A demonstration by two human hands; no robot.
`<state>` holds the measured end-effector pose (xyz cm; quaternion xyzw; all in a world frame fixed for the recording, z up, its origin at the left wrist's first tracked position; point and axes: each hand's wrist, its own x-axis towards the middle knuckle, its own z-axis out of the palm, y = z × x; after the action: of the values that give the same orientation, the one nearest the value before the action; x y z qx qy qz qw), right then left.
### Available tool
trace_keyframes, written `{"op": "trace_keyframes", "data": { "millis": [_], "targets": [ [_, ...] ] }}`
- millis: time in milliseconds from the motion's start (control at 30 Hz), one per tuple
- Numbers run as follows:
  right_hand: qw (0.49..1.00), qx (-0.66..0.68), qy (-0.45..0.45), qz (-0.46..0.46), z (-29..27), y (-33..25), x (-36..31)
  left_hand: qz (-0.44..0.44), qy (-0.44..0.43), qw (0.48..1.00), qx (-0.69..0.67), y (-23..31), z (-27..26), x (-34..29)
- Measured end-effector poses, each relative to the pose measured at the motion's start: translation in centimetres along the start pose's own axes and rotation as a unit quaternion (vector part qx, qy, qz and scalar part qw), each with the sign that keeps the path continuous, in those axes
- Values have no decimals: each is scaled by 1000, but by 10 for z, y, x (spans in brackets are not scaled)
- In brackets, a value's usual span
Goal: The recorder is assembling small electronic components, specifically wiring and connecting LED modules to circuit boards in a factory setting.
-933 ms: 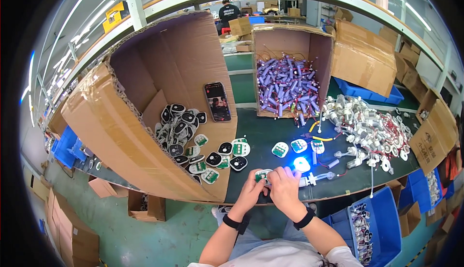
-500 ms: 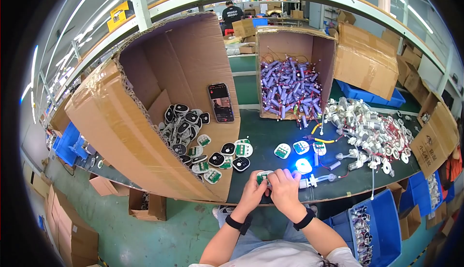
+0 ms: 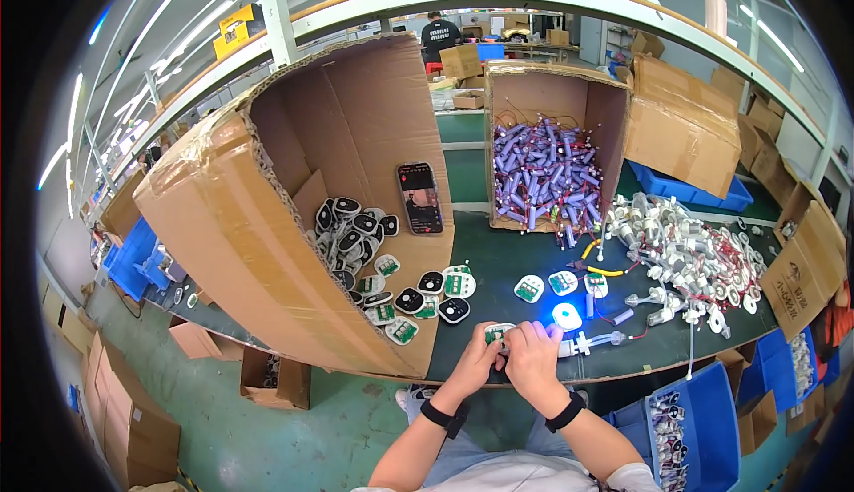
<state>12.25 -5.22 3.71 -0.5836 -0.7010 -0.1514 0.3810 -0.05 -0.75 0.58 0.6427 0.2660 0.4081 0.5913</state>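
Observation:
Close to the table's front edge, my left hand (image 3: 473, 366) grips a white rounded housing with a green circuit board (image 3: 499, 327). My right hand (image 3: 534, 358) is closed against the right side of the same housing, and its fingers hide that part. Just beyond my right fingertips a round white module (image 3: 567, 317) glows bright blue-white. Beside that hand lies a clear and white tube-like fitting (image 3: 580, 344). Farther back are three white housings with boards: one on the left (image 3: 528, 289), one in the middle (image 3: 563, 282), one on the right (image 3: 596, 286).
A large cardboard box (image 3: 200, 198) on the left holds black-and-white housings (image 3: 351, 229) and a phone (image 3: 419, 198). Purple battery cells (image 3: 544, 167) fill another box. Yellow-handled pliers (image 3: 600, 270) lie near piled white fittings (image 3: 685, 252). A blue bin (image 3: 719, 421) stands below right.
The whole view has shifted slightly, so everything sits a little lower and to the right. Both hands stay on the housing, with the fingers slightly repositioned.

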Motion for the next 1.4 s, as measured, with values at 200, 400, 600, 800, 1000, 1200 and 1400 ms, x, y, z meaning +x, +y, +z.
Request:
{"op": "trace_keyframes", "data": {
  "millis": [200, 400, 600, 800, 1000, 1200, 1400],
  "targets": [
    [999, 6, 45, -3, 15, -1, -1, 47, 36, 989, 133, -8, -1, 3],
    [999, 42, 6, -5, 3, 7, 1, 5, 31, 997, 72, -4, 1, 6],
    [992, 77, -80, 57, -49, 33, -3, -35, 48, 990, -125, 3, 4, 6],
    [974, 35, -218, 49, -74, 66, -13, -34, 52, 993, -100, 4, 4, 4],
    [976, -29, -212, 37, -70, 61, -27, -34, 64, 994, -77, 2, 3, 2],
    [980, -1, -200, 26, -78, 59, -25, -32, 54, 994, -89, 4, 4, 2],
    [980, 17, -200, 4, -86, 61, -19, -31, 64, 990, -122, 1, 2, 2]
  ]
}}
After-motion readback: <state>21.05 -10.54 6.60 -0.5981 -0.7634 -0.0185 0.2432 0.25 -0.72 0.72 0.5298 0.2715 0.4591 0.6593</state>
